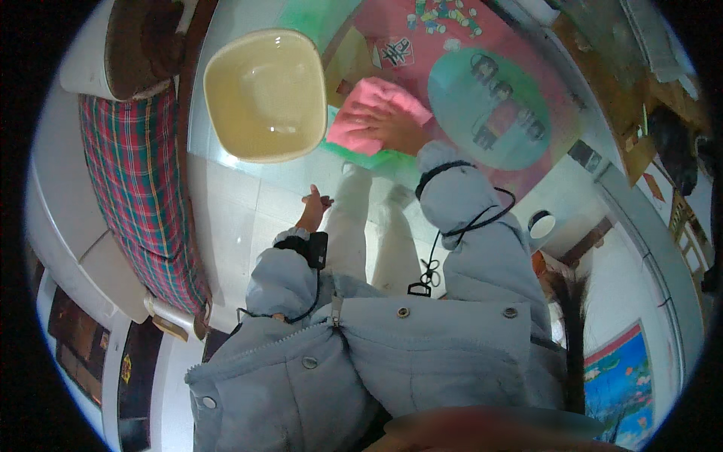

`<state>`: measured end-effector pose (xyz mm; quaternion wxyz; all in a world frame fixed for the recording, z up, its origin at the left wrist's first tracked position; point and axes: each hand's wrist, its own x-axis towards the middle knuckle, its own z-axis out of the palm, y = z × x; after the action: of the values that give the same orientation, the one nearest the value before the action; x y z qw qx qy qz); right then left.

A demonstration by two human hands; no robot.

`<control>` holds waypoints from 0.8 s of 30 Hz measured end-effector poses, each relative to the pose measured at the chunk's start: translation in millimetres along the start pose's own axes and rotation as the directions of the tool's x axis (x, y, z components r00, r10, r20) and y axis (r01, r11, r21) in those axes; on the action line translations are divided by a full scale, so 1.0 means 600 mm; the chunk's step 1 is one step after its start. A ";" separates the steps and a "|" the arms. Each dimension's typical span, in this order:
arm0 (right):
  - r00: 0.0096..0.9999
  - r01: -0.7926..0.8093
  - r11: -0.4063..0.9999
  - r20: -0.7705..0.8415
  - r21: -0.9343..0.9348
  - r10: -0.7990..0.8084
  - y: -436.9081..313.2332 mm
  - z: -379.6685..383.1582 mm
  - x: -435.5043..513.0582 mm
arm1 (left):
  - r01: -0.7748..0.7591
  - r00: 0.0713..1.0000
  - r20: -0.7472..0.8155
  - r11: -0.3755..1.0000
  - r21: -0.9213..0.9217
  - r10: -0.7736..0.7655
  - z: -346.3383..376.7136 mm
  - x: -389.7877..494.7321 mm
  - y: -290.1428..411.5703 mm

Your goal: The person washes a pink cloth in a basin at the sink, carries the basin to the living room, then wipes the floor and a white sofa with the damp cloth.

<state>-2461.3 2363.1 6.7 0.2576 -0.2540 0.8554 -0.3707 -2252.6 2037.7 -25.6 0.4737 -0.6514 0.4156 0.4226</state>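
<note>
My right hand (390, 125) lies spread over a bunched pink cloth (367, 104) and presses it onto the glass tabletop (390, 164). Part of the cloth is hidden under the hand. To the left of the cloth stands a cream plastic basin (265, 96); it looks as though it holds clear liquid, but I cannot tell for sure. My left hand (317, 208) hangs below the basin, near my left leg, fingers apart and holding nothing. Both wrists carry black bands with cords.
Coloured prints with cartoon figures (490, 107) show on the tabletop. A long seat with a plaid cushion (138, 203) runs along the left. At right are a white cup-like object (542, 224) and a picture with blue and pink colours (618, 384).
</note>
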 end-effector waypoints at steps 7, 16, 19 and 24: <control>0.832 -0.497 0.786 -0.457 -0.366 0.314 0.214 -0.177 -0.074 | -0.098 0.992 -0.075 0.993 0.058 0.102 -0.022 -0.005 -0.013; 0.684 -0.729 0.364 -0.625 -0.579 0.377 0.370 -0.247 -0.349 | -0.025 0.978 0.210 0.995 0.098 0.004 -0.096 -0.010 0.042; 0.683 0.410 -0.729 -0.345 -0.548 0.644 0.352 -0.269 -0.461 | -0.081 0.979 0.200 0.983 0.163 0.047 -0.106 -0.028 0.065; 0.181 0.520 0.238 -0.378 0.820 0.908 0.310 -0.259 -0.613 | -0.124 0.991 0.062 0.989 0.084 0.119 -0.119 -0.061 0.117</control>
<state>-2332.7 2782.1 49.3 -0.1722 0.4173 0.4152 -0.7898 -2318.6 1959.5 4.3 0.4868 -0.5912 0.4589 0.4505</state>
